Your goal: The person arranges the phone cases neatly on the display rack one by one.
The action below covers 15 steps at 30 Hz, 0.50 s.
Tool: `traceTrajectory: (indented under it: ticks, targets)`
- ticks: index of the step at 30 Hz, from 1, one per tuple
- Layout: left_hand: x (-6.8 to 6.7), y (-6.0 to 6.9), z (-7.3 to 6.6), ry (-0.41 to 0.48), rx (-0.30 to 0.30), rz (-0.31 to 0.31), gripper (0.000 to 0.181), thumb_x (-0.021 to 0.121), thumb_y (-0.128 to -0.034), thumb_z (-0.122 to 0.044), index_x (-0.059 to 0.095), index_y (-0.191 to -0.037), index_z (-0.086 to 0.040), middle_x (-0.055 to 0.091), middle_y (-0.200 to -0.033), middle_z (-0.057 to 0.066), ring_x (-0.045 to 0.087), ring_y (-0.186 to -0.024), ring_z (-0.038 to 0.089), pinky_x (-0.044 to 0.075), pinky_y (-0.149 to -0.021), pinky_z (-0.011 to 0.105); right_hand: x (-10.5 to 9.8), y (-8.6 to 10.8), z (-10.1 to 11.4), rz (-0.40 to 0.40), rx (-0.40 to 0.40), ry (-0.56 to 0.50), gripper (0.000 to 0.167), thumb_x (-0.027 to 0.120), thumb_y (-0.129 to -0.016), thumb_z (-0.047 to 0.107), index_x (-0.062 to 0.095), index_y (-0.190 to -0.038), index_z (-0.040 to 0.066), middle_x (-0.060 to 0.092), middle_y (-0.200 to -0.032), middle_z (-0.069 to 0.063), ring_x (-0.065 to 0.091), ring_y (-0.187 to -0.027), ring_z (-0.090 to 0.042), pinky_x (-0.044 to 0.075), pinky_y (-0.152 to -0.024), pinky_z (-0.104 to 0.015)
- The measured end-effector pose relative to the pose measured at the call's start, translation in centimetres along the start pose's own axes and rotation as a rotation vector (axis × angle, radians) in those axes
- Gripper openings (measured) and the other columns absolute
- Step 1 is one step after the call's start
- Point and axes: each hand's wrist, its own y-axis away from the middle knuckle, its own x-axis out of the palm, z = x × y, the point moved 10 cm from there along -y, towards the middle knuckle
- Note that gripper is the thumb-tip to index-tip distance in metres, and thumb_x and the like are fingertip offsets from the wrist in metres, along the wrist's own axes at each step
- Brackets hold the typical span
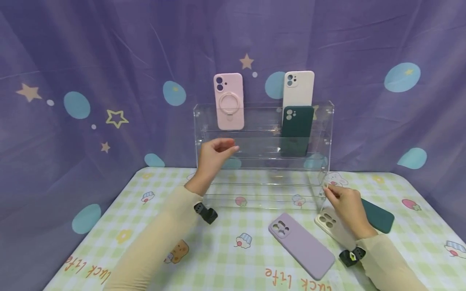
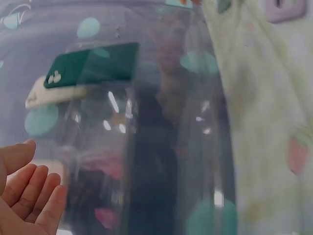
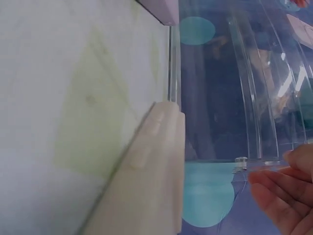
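Note:
A clear tiered display stand point(image 1: 262, 178) stands on the table. My left hand point(image 1: 215, 158) is in front of its left half, fingers loosely bent and nothing in them; the left wrist view shows the hand point(image 2: 30, 196) palm up. At the stand's right side edge, my right hand point(image 1: 346, 204) pinches the clear panel between thumb and fingers; the right wrist view has this hand point(image 3: 288, 188) at that corner. A pink phone case point(image 1: 229, 101) with a ring leans on the top tier at left. At right lean a white phone case point(image 1: 298, 87) and, lower, a dark green phone case point(image 1: 296, 131).
On the table lie a lilac phone case point(image 1: 302, 246), a cream phone case point(image 1: 327, 221) partly under my right hand, and another dark green phone case point(image 1: 380, 216) beyond it. A checked cloth point(image 1: 153, 226) covers the table. Behind hangs a purple curtain point(image 1: 127, 60).

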Motion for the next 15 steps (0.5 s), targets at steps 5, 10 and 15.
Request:
traceTrajectory:
  ticks: [5,10,15]
  targets:
    - [-3.1,2.4,3.1,-0.014,-0.069,-0.014,0.027,0.074,-0.0819,-0.013,0.069,-0.106,-0.002,0.070,-0.105,0.013,0.065,-0.090,0.015,0.052,-0.075,0.020,-0.1,-0.3,0.1,0.096,-0.006,0.026,0.017,0.067,-0.085,0.005,0.071,-0.094,-0.008,0.069,-0.089,-0.024,0.068,-0.069,-0.032,0.052,-0.055,-0.041]
    - [-6.2,4.4,5.7,-0.022,-0.121,-0.060,0.029,0.074,-0.0826,-0.013,0.069,-0.108,-0.001,0.069,-0.107,0.014,0.065,-0.087,0.007,0.051,-0.076,0.018,-1.2,-0.9,-0.6,0.286,0.092,0.042,0.027,0.062,-0.092,0.019,0.070,-0.103,-0.005,0.069,-0.096,-0.023,0.068,-0.075,-0.032,0.053,-0.061,-0.044]
    - [-8.9,5.5,7.8,-0.033,-0.156,-0.136,0.028,0.073,-0.0834,-0.014,0.069,-0.107,0.000,0.069,-0.106,0.015,0.063,-0.081,0.001,0.051,-0.072,0.017,-2.0,-0.9,0.2,0.381,0.129,0.024,0.031,0.061,-0.093,0.024,0.070,-0.105,-0.003,0.070,-0.097,-0.022,0.068,-0.079,-0.031,0.054,-0.063,-0.043]
